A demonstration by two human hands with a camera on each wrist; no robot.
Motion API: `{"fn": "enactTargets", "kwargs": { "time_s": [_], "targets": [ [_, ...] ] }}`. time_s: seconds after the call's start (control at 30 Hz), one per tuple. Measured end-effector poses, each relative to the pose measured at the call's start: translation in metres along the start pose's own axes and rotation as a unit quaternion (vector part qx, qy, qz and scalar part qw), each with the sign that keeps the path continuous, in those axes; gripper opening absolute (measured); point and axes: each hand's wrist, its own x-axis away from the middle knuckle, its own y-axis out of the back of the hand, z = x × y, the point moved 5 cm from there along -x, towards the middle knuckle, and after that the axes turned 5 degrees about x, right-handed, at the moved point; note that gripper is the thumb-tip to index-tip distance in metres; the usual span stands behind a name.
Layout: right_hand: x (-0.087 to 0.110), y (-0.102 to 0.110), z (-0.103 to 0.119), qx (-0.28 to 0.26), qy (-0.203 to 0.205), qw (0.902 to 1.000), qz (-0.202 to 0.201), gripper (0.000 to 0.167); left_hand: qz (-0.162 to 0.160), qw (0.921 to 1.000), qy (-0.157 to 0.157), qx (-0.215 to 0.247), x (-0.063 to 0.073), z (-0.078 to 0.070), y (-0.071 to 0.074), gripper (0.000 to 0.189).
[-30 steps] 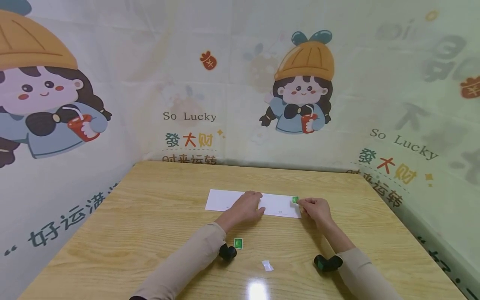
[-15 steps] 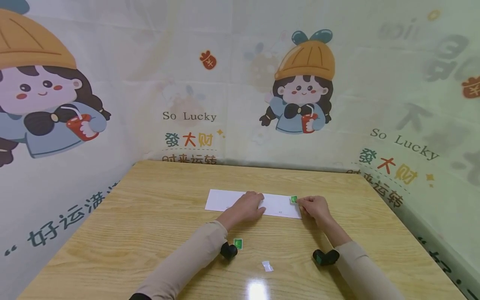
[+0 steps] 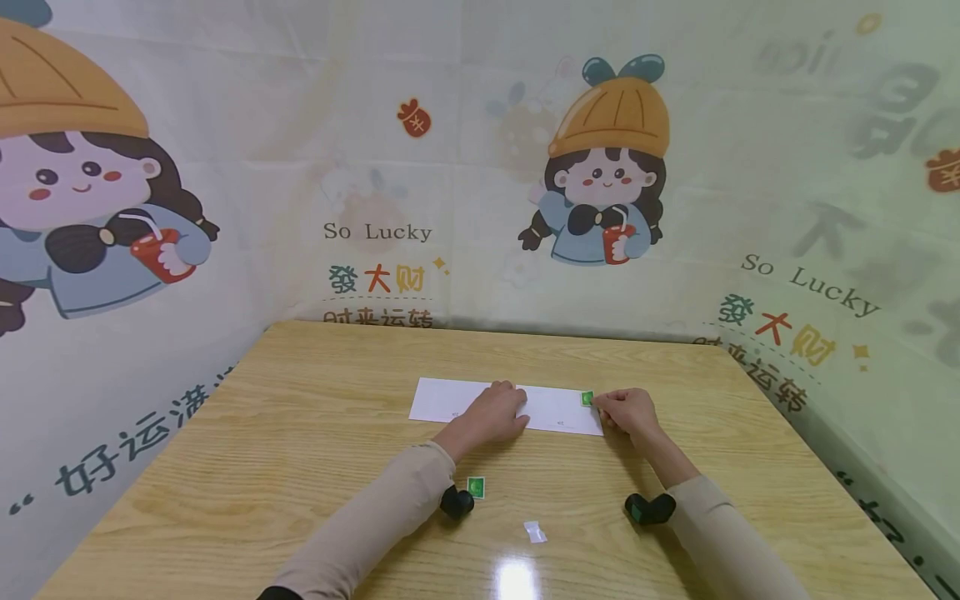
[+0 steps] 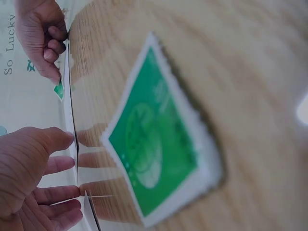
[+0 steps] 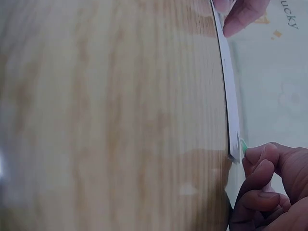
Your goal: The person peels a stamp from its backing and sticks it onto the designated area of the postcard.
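Note:
Two flat white papers, a left one (image 3: 442,398) and a right one (image 3: 551,408), seem to lie side by side on the table. My left hand (image 3: 491,414) rests across where they meet, fingers spread, hiding most of the join. My right hand (image 3: 630,412) pinches a green stamp (image 3: 587,398) by its edge, thumb against forefinger. That stamp is over the right paper's far right corner; whether it lies flat there I cannot tell. A second green stamp (image 4: 154,144) with a white perforated border lies on the table near my left wrist.
A small whitish scrap (image 3: 536,532) lies on the wooden table (image 3: 337,375) between my forearms. Black wrist cameras, one left (image 3: 457,502) and one right (image 3: 649,508), sit just above the tabletop. A printed cloth (image 3: 480,167) hangs behind and at both sides.
My right hand has shifted the pinched stamp slightly left, further over the right paper's corner. My left hand stays about where it was.

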Motion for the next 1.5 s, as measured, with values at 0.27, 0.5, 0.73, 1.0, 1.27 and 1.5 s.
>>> {"fn": "enactTargets", "kwargs": {
  "time_s": [0.27, 0.5, 0.73, 1.0, 1.27, 1.5],
  "targets": [
    [0.000, 0.000, 0.003, 0.021, 0.010, 0.9997, -0.003, 0.020, 0.002, 0.9999, 0.010, -0.004, 0.000, 0.001, -0.002, 0.026],
    [0.002, -0.002, 0.004, 0.038, 0.026, 0.9988, -0.014, 0.022, 0.004, 0.9999, 0.013, 0.004, 0.000, 0.001, -0.003, 0.027],
    [0.005, -0.003, 0.007, 0.061, 0.041, 0.9968, -0.031, 0.020, 0.002, 1.0000, 0.004, -0.003, 0.000, 0.002, -0.005, 0.027],
    [0.004, -0.004, 0.007, 0.083, 0.051, 0.9947, -0.033, 0.020, 0.003, 0.9999, 0.011, 0.000, 0.002, 0.002, -0.006, 0.032],
    [0.012, -0.002, 0.012, 0.093, 0.065, 0.9922, -0.052, 0.026, -0.004, 1.0000, 0.002, -0.002, 0.004, 0.000, -0.005, 0.026],
    [0.031, 0.003, 0.027, 0.190, 0.158, 0.9664, -0.071, 0.029, -0.005, 1.0000, -0.001, -0.003, 0.005, 0.001, -0.003, 0.024]
  ]
}}
